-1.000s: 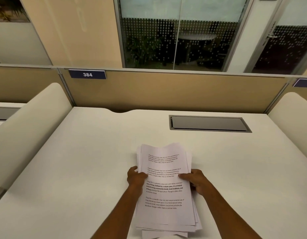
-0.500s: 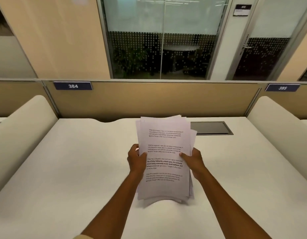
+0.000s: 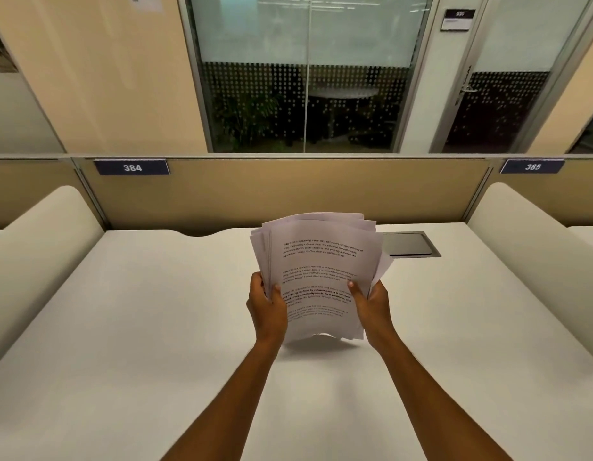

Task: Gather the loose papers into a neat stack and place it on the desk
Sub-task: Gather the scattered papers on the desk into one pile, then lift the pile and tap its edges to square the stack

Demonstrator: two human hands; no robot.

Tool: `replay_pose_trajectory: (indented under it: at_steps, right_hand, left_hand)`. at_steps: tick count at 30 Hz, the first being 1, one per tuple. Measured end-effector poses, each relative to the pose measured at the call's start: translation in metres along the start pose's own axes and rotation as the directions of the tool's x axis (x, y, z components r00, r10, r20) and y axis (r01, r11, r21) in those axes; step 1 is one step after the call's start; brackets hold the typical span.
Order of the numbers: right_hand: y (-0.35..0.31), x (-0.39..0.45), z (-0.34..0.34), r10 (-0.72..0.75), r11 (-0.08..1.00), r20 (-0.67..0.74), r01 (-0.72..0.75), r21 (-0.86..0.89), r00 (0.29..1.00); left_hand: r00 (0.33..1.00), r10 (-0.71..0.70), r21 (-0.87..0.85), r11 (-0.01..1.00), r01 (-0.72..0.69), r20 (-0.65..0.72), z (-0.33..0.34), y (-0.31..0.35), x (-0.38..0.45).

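A bundle of white printed papers [image 3: 318, 261] stands nearly upright above the white desk [image 3: 155, 327], its lower edge lifted a little off the surface. The sheets are uneven, with edges fanning out at the top and right. My left hand [image 3: 266, 306] grips the bundle's left edge, thumb on the front page. My right hand [image 3: 371, 306] grips the right edge the same way. Both forearms reach in from the bottom of the view.
A grey cable hatch [image 3: 410, 244] is set into the desk behind the papers on the right. Rounded cream side dividers stand at the left [image 3: 45, 247] and right [image 3: 528, 241]. A tan back partition [image 3: 288, 191] carries labels 384 and 385.
The papers lay flat on the desk a second ago; both hands have lifted them and tilted them upright, off the surface. The view has also tipped upward.
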State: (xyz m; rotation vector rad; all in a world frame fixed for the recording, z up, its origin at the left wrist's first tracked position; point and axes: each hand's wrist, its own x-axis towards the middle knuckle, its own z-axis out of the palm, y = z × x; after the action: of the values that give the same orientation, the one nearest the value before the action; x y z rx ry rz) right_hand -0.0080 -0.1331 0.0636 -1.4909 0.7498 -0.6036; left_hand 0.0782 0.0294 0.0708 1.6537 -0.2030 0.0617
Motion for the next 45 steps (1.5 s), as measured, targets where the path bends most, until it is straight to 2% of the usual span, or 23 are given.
replay_pose_trajectory:
  at_steps: [7, 13, 20, 28, 37, 45]
  right_hand:
    - [0.008, -0.001, -0.005, -0.021, 0.999, 0.031, 0.02, 0.042, 0.999]
    - [0.012, -0.005, -0.008, -0.056, 0.997, 0.079, 0.052, 0.055, 0.995]
    - [0.02, -0.004, -0.007, -0.061, 0.998, 0.084, 0.063, -0.018, 0.995]
    - [0.02, 0.0, -0.002, -0.064, 0.993, 0.109, 0.074, -0.091, 0.992]
    - [0.004, 0.005, -0.006, -0.124, 0.988, 0.099, 0.132, -0.084, 0.987]
    - [0.007, 0.002, -0.006, -0.095, 0.993, 0.1, 0.101, -0.055, 0.99]
  left_hand:
    - [1.0, 0.009, 0.011, 1.0, -0.01, 0.013, -0.001, -0.002, -0.004]
    - [0.997, -0.069, -0.041, 0.997, 0.07, 0.019, -0.003, -0.009, -0.01]
    - [0.993, -0.108, -0.08, 0.99, 0.112, 0.051, -0.006, -0.02, -0.01]
    - [0.969, -0.188, -0.025, 0.981, 0.194, 0.159, -0.006, -0.033, -0.006]
    - [0.986, -0.079, 0.001, 0.997, 0.08, 0.144, -0.009, -0.013, 0.011]
    - [0.991, -0.055, 0.031, 0.998, 0.051, 0.124, -0.008, -0.015, 0.008]
